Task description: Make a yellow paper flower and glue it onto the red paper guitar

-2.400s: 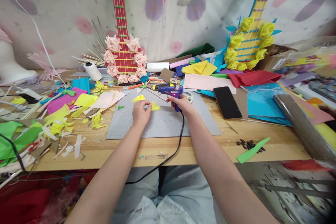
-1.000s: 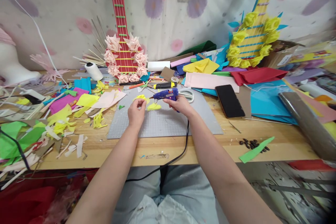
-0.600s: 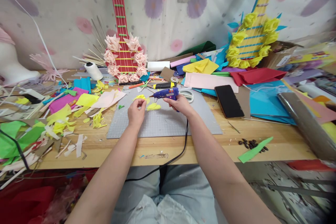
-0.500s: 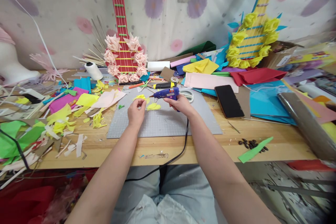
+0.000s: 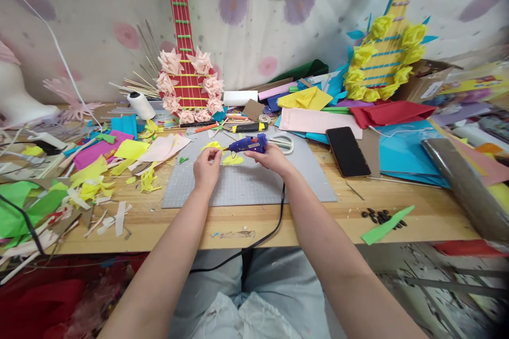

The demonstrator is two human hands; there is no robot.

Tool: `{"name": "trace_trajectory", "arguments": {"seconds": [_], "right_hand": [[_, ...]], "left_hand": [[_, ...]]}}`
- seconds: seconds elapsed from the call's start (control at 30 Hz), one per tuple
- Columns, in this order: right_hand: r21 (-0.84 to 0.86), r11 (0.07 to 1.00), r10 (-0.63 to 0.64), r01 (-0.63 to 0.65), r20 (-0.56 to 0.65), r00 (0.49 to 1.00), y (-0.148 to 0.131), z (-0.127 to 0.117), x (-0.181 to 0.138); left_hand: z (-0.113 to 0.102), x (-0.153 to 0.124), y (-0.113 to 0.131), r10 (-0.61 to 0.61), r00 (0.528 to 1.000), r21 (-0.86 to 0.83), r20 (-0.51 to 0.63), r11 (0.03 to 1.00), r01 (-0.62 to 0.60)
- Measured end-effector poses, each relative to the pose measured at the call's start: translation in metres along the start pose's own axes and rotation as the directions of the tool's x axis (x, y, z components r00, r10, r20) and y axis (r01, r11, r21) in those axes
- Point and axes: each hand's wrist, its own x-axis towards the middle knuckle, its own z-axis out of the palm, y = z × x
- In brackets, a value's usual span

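Gun (image 5: 247,143) fills the right grip (image 5: 275,159), nozzle (image 5: 225,149) near the yellow piece (image 5: 212,145) the left grip (image 5: 206,168) pinches at nine o'clock; gluing looks unfinished: another piece (image 5: 233,160), at four o'clock from that, lies apparently unattached.

A red guitar-shaped craft piece (image 5: 191,96) edged with pale pink paper flowers (image 5: 213,86) stands at the back, a white spool of thread (image 5: 140,106) near its left side. Farther right, a yellow guitar-shaped craft piece (image 5: 382,69) bears yellow paper flowers (image 5: 413,35). A black rectangular smartphone (image 5: 347,151) lies on the pale wooden table (image 5: 318,222); nearer the front edge, a green paper strip (image 5: 386,226) overlaps small dark oval pieces (image 5: 380,217).
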Motion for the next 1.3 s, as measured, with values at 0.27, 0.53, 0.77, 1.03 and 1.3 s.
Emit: {"name": "trace_trajectory", "arguments": {"seconds": [0.27, 0.53, 0.77, 1.03, 1.3], "right_hand": [[0.018, 0.999, 0.033, -0.033, -0.035, 0.999, 0.001, -0.002, 0.001], [0.036, 0.999, 0.041, -0.039, -0.058, 0.997, 0.007, -0.007, 0.004], [0.106, 0.988, 0.124, -0.113, -0.108, 0.986, 0.012, -0.005, 0.008], [0.175, 0.976, 0.152, -0.129, -0.129, 0.98, 0.015, -0.003, 0.012], [0.303, 0.941, 0.204, -0.151, -0.152, 0.967, 0.021, 0.001, 0.016]], "left_hand": [[0.0, 0.0, 0.0, 0.009, 1.0, -0.015, 0.013, 1.0, -0.009], [0.0, 0.0, 0.0, -0.023, 1.0, -0.04, 0.006, 0.999, 0.024], [-0.008, 0.013, 0.001, -0.114, 0.988, -0.303, -0.106, 0.95, 0.077], [-0.042, 0.046, 0.018, -0.227, 0.969, -0.408, 0.094, 0.879, 0.246], [-0.06, 0.06, 0.034, -0.364, 0.853, -0.321, 0.373, 0.812, 0.487]]}}
